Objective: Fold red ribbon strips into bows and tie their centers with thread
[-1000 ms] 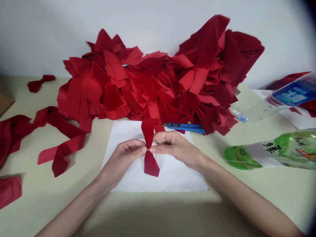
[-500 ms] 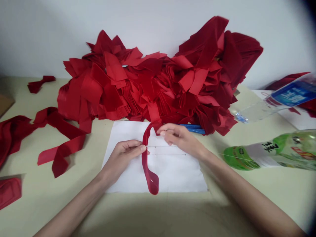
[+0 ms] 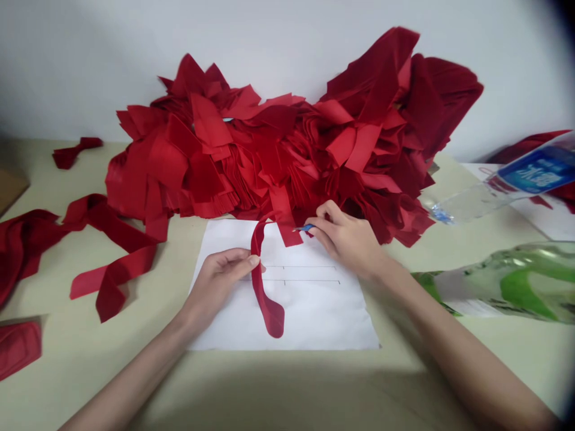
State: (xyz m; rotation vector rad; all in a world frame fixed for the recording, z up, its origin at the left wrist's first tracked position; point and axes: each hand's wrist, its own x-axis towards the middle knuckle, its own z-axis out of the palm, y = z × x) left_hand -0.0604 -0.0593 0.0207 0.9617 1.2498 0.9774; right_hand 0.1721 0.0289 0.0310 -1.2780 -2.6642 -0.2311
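In my left hand (image 3: 224, 272), closed between thumb and fingers, is a red velvet ribbon (image 3: 263, 296) that hangs in a curved strip over a white sheet of paper (image 3: 323, 320). My right hand (image 3: 348, 239) is closed on a slim blue tool (image 3: 306, 227), which looks like thread snips. Its pale pointed tip faces left, in front of a flat red strip end. Most of the tool is hidden by the fingers. Thin black ruled lines with short marks (image 3: 309, 281) run across the paper between my hands.
A large heap of folded red ribbon pieces (image 3: 251, 149) lies along the wall. Loose red ribbon (image 3: 121, 233) trails on the left. At the right lie a green-labelled bottle (image 3: 516, 281) and a clear bottle with a blue label (image 3: 534, 170), both on their sides.
My right hand has moved up and right and picked up the blue tool from beside the heap. My left hand shifted slightly left with the ribbon. The green bottle has rolled over.
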